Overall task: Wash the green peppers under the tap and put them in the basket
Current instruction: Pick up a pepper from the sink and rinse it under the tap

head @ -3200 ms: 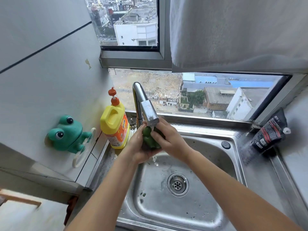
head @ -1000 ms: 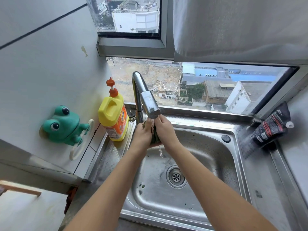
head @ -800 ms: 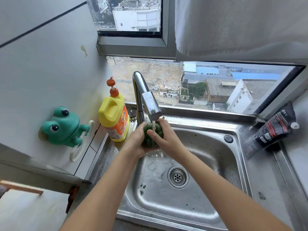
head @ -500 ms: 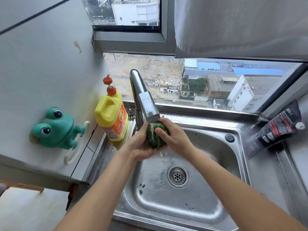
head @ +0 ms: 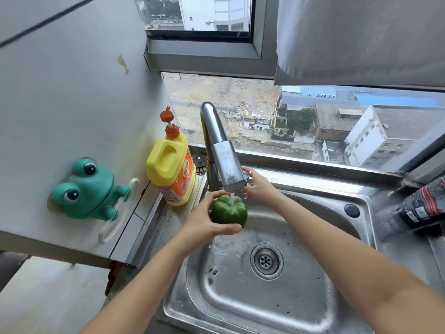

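Observation:
A glossy green pepper (head: 228,210) sits in my left hand (head: 204,222), whose fingers curl round its underside. A thin stream of water falls on it from the steel tap (head: 222,157), above the steel sink (head: 361,206). My right hand (head: 258,186) is off the pepper, behind the tap's spout, with its fingers on the tap's handle. No basket is in view.
A yellow detergent bottle (head: 172,165) with an orange pump stands left of the tap. A green frog holder (head: 89,189) sticks to the left wall. A dark pouch (head: 426,203) lies on the right sink ledge. The drain (head: 266,260) is in the basin's middle.
Both hands were rubbing the pepper under the tap. Now my right hand has let go and moved up to the tap's handle, while my left hand alone holds the pepper.

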